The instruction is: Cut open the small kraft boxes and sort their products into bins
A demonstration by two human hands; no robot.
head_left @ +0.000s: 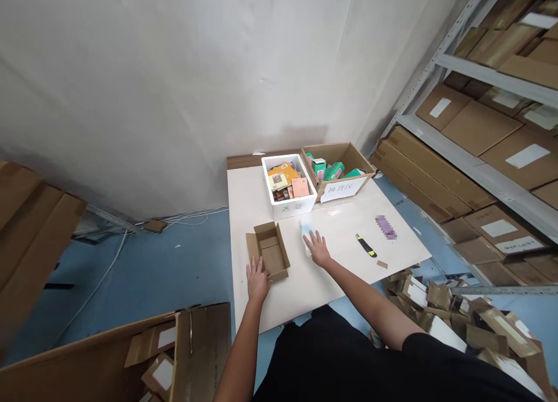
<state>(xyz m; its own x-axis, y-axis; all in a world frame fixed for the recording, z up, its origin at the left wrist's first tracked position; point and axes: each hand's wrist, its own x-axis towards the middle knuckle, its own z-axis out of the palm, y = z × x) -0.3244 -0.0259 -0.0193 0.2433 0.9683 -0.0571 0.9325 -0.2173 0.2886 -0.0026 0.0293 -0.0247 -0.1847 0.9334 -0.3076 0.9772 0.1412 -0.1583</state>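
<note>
A small cardboard box [271, 248] stands on the white table with its flaps folded outward and nothing visible inside. My left hand [258, 278] rests against its near left side, fingers extended over the edge and flap. To the right, my right hand [317, 248] lies spread over a whitish, pale blue packet [306, 228], fingertips touching it; the packet is slightly blurred and partly covered by the hand. Farther right lies a black and yellow utility knife [366, 245], near a scrap of brown cardboard [382, 264].
Behind, a white foam box [293, 209] holds several small packages, beside a larger cardboard carton [365, 180] of green and white boxes. A purple blurred patch [386, 227] shows on the table [300, 297]. Shelves of cartons [501, 128] stand right; a big carton [203, 349] stands lower left.
</note>
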